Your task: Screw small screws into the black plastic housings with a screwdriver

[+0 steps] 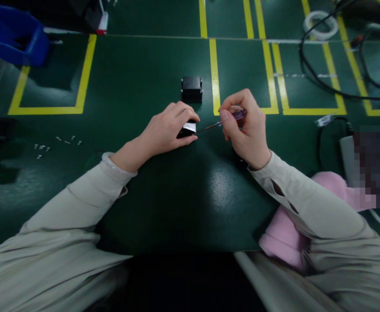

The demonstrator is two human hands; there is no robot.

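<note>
My left hand is closed around a small black block with a shiny pale face, steadying it on the green table. In my right hand is a screwdriver with a purplish handle. Its thin shaft points left, and the tip meets the right side of the held block, near its lower corner. Just beyond my left hand stands a similar black block with small metal bits at its sides. Several small screws lie loose on the table to the left of my left forearm. My fingers hide much of the held block.
A blue bin stands at the far left. Yellow tape lines mark the green table. At the far right are a white tape roll and black cables. Pink cloth lies by my right forearm.
</note>
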